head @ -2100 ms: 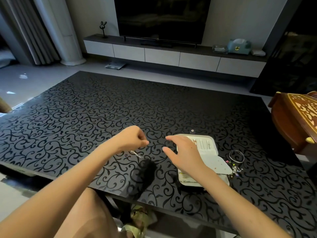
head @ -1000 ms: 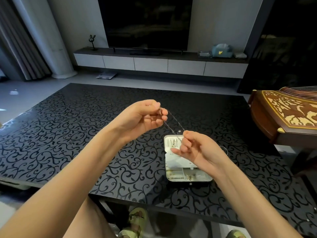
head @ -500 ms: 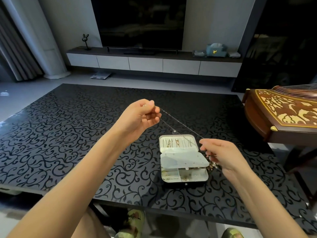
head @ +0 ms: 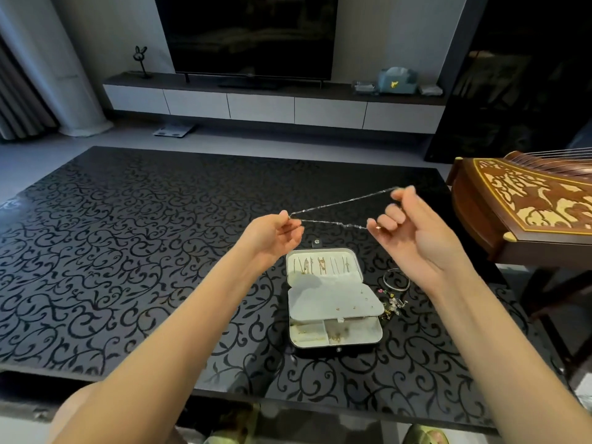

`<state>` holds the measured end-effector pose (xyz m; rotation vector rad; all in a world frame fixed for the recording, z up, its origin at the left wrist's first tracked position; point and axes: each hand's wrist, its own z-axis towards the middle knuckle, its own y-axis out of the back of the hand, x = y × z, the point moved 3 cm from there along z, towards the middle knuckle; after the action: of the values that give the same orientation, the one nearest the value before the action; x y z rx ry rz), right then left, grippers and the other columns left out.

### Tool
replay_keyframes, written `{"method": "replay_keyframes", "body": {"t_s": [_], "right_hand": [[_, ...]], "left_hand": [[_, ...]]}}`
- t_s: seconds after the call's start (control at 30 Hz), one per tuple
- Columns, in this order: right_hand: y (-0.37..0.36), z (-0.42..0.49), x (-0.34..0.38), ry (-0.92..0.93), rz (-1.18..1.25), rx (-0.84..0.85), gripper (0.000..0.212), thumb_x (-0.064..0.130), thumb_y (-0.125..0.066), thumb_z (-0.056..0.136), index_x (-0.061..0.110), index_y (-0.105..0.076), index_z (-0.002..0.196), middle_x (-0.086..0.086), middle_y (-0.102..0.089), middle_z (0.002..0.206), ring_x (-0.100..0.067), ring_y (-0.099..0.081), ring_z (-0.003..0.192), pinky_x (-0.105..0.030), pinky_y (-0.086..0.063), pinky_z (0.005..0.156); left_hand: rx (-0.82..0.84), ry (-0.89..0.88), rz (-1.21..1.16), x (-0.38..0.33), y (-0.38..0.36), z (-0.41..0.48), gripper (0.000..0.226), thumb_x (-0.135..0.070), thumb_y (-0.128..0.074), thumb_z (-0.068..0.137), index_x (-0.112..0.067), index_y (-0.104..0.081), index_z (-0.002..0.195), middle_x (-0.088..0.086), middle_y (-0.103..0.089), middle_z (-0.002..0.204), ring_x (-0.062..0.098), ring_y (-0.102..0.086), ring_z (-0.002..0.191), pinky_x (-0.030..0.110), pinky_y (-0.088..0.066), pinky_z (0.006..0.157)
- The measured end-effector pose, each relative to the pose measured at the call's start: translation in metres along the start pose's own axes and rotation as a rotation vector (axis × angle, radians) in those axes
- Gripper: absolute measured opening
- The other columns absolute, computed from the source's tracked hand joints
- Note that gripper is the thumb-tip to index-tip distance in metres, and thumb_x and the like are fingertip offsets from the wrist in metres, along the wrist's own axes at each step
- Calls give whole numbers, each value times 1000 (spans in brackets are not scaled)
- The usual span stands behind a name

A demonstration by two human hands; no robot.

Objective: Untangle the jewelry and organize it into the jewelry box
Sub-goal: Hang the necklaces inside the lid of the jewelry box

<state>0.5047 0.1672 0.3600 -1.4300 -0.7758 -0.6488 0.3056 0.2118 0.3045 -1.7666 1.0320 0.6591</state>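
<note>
Black scrolled table, seemingly glossy, before television.

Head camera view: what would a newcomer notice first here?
A thin silver chain stretched in the air between the left hand and right hand. Below them an open white jewelry box lies on the black patterned table, loose jewelry beside its right edge.

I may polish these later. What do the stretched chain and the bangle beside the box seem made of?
Chain: thin silver-toned metal, probably; it glints between left hand and right hand. Bangle: smooth, shiny silver-coloured metal, apparently. Actual alloy cannot be told.
</note>
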Motion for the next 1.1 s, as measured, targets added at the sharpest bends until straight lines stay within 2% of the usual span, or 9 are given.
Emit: {"method": "replay_keyframes", "body": {"t_s": [0.1,0.23,0.3,0.4,0.6,0.7,0.8,0.87,1.1], "right_hand": [[-15,16,9,58,-452,41,19,17,-45,98,13,-63,99,7,-40,60,-7,-41,57,-28,-48,70],[-34,35,15,149,-964,142,23,15,-48,97,21,-70,96,6,-46,59,-7,-48,62,-26,-53,74],[-39,43,14,137,-1056,190,23,14,-49,95,23,-71,92,7,-46,56,-6,-48,58,-24,-52,71],[-38,52,12,105,-1138,207,22,14,-52,94,22,-72,89,11,-49,51,-7,-50,57,-22,-51,66],[-20,59,21,87,-1164,149,21,13,-54,92,21,-73,87,11,-50,47,-4,-48,52,-19,-49,59],[-16,59,25,95,-1146,134,20,14,-55,93,21,-73,88,8,-49,48,-5,-48,51,-24,-50,63],[-17,62,26,120,-1130,131,19,16,-55,93,21,-73,90,8,-50,48,-5,-48,50,-27,-49,67],[-21,65,23,139,-1134,143,18,16,-56,93,21,-73,91,9,-51,48,-5,-48,50,-26,-49,67],[-38,80,12,176,-1138,155,19,14,-54,94,21,-71,91,5,-52,55,-4,-49,53,-20,-48,63]], "left_hand": [[-8,51,156,18,4,21,23,-14,-43,99,-3,-50,80,9,-53,75,13,-53,58,25,-50,70],[-32,13,418,43,5,48,27,-12,-42,95,-12,-44,68,7,-49,70,11,-46,50,25,-42,61],[-59,-54,648,58,7,59,21,-12,-40,86,-19,-38,66,4,-45,73,16,-44,62,28,-37,62],[-142,-297,1265,78,12,68,18,-5,-38,90,-15,-51,84,4,-54,83,21,-48,77,30,-37,67],[-80,-660,1876,106,7,71,10,-16,-58,80,-16,-56,70,-1,-48,66,20,-40,65,30,-24,58],[-116,-768,1924,109,8,72,22,-16,-72,65,-17,-52,55,-4,-37,52,17,-30,52,30,-21,51],[-123,-840,1799,115,13,75,25,-24,-45,84,-14,-60,67,0,-53,65,19,-39,63,32,-24,61],[-131,-895,1691,114,15,68,32,-26,-34,81,-13,-58,64,-1,-50,65,19,-40,65,32,-26,63],[-121,-1061,1380,106,18,47,14,-18,-45,74,-12,-54,65,-3,-43,70,14,-33,72,27,-17,69]]}}
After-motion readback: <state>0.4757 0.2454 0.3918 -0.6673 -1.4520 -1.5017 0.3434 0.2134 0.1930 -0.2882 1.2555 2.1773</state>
